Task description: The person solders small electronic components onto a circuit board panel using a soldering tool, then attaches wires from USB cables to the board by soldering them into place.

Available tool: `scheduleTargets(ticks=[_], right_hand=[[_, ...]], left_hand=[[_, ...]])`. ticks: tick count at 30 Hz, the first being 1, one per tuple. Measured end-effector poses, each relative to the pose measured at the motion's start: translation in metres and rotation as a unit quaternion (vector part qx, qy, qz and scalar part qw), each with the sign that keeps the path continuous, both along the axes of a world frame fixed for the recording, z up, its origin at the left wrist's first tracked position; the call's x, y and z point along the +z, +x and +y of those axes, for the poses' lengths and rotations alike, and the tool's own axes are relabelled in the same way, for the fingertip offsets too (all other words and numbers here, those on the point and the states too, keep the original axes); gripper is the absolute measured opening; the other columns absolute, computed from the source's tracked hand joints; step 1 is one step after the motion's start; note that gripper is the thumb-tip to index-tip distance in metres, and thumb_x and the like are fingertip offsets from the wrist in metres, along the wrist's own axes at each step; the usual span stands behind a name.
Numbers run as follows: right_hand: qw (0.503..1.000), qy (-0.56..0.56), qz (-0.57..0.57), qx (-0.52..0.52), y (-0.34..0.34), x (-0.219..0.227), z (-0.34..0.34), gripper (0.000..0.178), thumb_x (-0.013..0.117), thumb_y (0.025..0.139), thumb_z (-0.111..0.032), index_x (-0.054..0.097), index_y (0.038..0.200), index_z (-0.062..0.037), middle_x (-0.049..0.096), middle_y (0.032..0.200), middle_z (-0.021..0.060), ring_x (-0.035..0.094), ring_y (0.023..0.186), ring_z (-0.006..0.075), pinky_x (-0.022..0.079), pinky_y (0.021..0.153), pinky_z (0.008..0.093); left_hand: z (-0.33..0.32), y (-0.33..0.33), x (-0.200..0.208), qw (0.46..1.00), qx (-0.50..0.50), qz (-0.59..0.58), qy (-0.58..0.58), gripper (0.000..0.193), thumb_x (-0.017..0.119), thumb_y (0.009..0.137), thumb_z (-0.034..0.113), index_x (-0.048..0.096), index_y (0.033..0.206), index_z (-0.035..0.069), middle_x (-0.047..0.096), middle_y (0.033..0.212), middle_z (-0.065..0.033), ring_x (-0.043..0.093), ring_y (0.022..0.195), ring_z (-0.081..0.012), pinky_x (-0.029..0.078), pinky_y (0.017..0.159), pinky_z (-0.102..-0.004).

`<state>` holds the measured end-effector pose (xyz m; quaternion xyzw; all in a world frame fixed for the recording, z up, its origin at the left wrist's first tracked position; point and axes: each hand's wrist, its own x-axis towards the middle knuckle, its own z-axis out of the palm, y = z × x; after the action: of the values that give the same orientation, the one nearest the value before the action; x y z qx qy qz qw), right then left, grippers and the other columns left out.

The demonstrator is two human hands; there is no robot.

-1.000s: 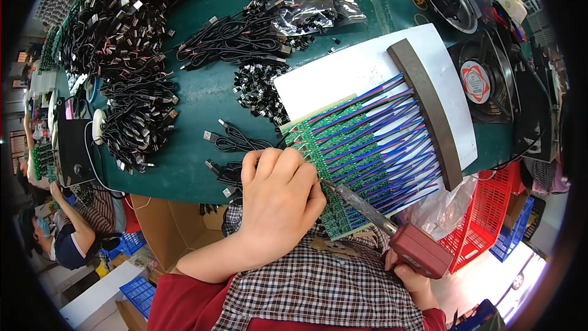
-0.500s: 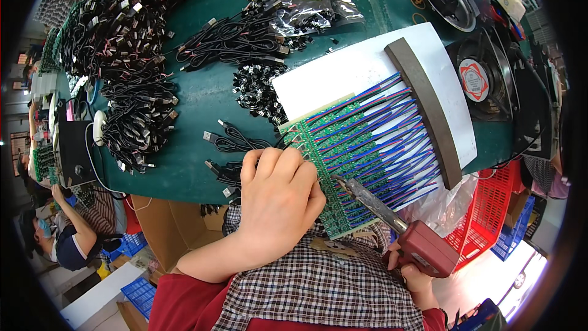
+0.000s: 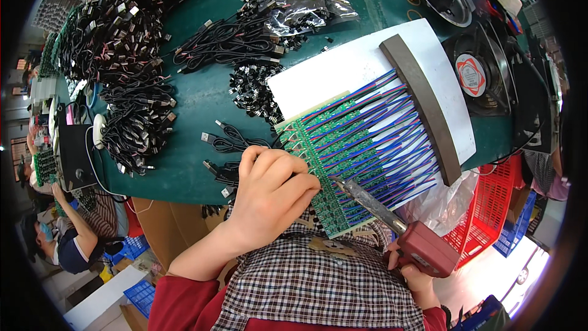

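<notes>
My right hand (image 3: 416, 273) grips the maroon handle of a soldering iron (image 3: 380, 208). The iron's tip rests at or just over a green circuit board panel (image 3: 327, 162). Rows of blue, red and black wires (image 3: 392, 129) run rightward from the panel. My left hand (image 3: 272, 193) is closed in a pinch at the panel's left edge, close to the iron's tip; its fingers hide what they hold. Black USB cables (image 3: 236, 139) lie beside that hand, some partly behind it. Beneath the panel is a white board (image 3: 343, 67), and a dark bar (image 3: 422, 110) lies across the wires.
Heaps of black USB cables (image 3: 122, 43) fill the left of the green table (image 3: 190, 104). Small black connectors (image 3: 254, 89) and a plastic bag of parts (image 3: 306, 0) lie behind. A fan (image 3: 478, 73) stands right, a red basket (image 3: 490, 208) below. Another person (image 3: 67, 233) sits far left.
My left hand has turned, its fingertips now pinched together nearer the iron's tip. The iron stays almost in place at the panel. The whole view has shifted slightly.
</notes>
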<state>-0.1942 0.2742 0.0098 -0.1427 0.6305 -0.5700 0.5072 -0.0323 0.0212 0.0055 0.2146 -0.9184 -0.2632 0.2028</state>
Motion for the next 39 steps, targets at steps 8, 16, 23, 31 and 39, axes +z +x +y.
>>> scheduleTargets(ticks=[8,16,23,31,39], right_hand=[[0.998,-0.012,0.050,0.035,0.006,-0.004,0.010,0.059,0.075,0.069,-0.027,0.054,0.112,0.0076,0.066,0.075,0.0087,0.063,0.060,0.0126,0.049,0.053,0.0223],[0.969,0.023,0.204,0.139,0.000,-0.019,0.029,0.058,0.076,0.069,-0.029,0.056,0.109,0.0086,0.066,0.081,0.0083,0.065,0.063,0.0166,0.051,0.058,0.0253],[0.999,-0.024,0.029,-0.007,-0.001,-0.002,0.005,0.059,0.078,0.068,-0.026,0.054,0.107,0.0113,0.065,0.079,0.0129,0.062,0.062,0.0172,0.049,0.056,0.0257],[0.988,0.155,0.012,-0.008,-0.001,-0.011,0.006,0.033,0.054,0.084,-0.003,0.051,0.117,-0.0028,0.061,0.088,0.0081,0.054,0.063,0.0137,0.045,0.054,0.0264],[0.994,0.001,0.081,-0.079,0.000,0.001,0.002,0.034,0.054,0.084,-0.001,0.050,0.118,-0.0019,0.060,0.093,0.0114,0.054,0.061,0.0149,0.045,0.052,0.0265]], left_hand=[[0.005,-0.005,0.012,0.998,0.016,-0.064,0.021,0.017,0.069,0.061,0.005,0.058,0.073,0.010,0.050,0.083,-0.0027,0.049,0.085,-0.0223,0.035,0.080,-0.0374],[0.004,-0.008,0.012,0.995,0.019,-0.098,0.023,0.016,0.068,0.061,0.004,0.057,0.072,0.009,0.049,0.082,-0.0036,0.049,0.086,-0.0229,0.035,0.079,-0.0367],[-0.004,-0.015,0.023,0.994,0.011,-0.109,0.022,0.015,0.067,0.063,0.005,0.056,0.072,0.009,0.049,0.083,-0.0043,0.048,0.086,-0.0238,0.035,0.080,-0.0373],[0.003,-0.006,0.011,0.991,-0.017,-0.130,0.001,0.009,0.060,0.074,0.017,0.057,0.075,0.008,0.045,0.082,-0.0050,0.045,0.087,-0.0217,0.031,0.081,-0.0380],[-0.046,-0.002,0.036,0.991,0.122,-0.043,0.023,0.009,0.061,0.075,0.011,0.062,0.083,0.007,0.057,0.078,-0.0091,0.054,0.083,-0.0300,0.043,0.074,-0.0416]])
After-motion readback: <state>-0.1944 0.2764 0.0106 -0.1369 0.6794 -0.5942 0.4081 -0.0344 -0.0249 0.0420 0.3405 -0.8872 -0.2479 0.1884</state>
